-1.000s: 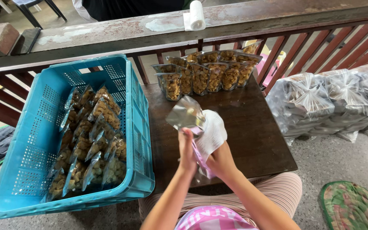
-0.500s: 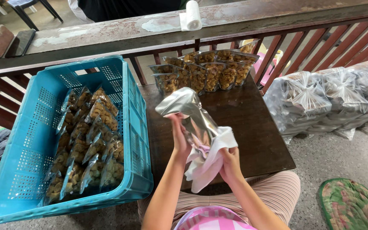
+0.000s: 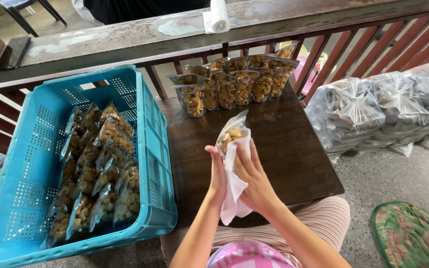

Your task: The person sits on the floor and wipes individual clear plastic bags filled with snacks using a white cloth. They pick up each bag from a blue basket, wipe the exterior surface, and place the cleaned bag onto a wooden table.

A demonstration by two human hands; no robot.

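Observation:
Over the near part of a dark wooden table, both my hands hold a clear pouch of nuts wrapped in a white cloth. My left hand presses the pouch's left side. My right hand lies flat over the cloth on its right side. The pouch's top sticks up above my fingers.
A row of filled clear pouches stands along the table's far edge. A blue plastic crate at the left holds several packed pouches. Large tied clear bags lie at the right. A wooden railing with a white roll runs behind.
The pouch was held up high and tilted half a second ago; now it is lower, upright, and my hands press the cloth around it.

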